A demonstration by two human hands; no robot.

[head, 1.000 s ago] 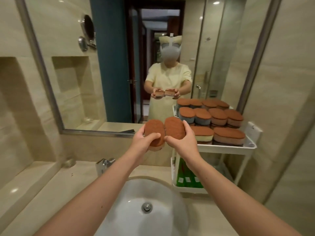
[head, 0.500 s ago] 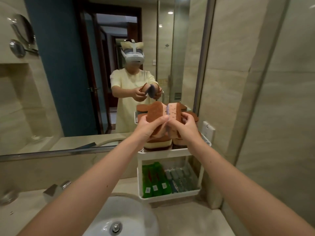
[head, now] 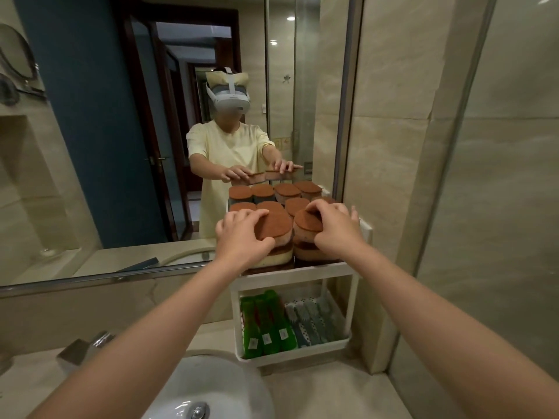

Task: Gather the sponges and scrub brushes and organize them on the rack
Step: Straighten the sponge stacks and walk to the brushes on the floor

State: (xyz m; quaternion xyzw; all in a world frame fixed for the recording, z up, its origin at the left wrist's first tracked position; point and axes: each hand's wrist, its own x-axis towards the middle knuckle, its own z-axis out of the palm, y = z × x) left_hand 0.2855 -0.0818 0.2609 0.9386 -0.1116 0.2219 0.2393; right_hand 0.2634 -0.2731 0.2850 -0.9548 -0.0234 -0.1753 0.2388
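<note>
Low left on the bench (head: 24, 373), a chrome tap (head: 87, 347) beside the white basin (head: 217, 385). Further right, on the top shelf of the white rack (head: 302, 275), left hand (head: 242, 234) curled over a brown-topped sponge (head: 273, 226) crowning a stack, thumb on its near side; just beside it, right hand (head: 335, 228) clasping a second brown-topped sponge (head: 308, 220) on the neighbouring stack, more brown-topped sponges in rows behind. On the lower shelf, green sponges (head: 266, 325) at left and grey dotted sponges (head: 314, 322) at right, packed side by side.
</note>
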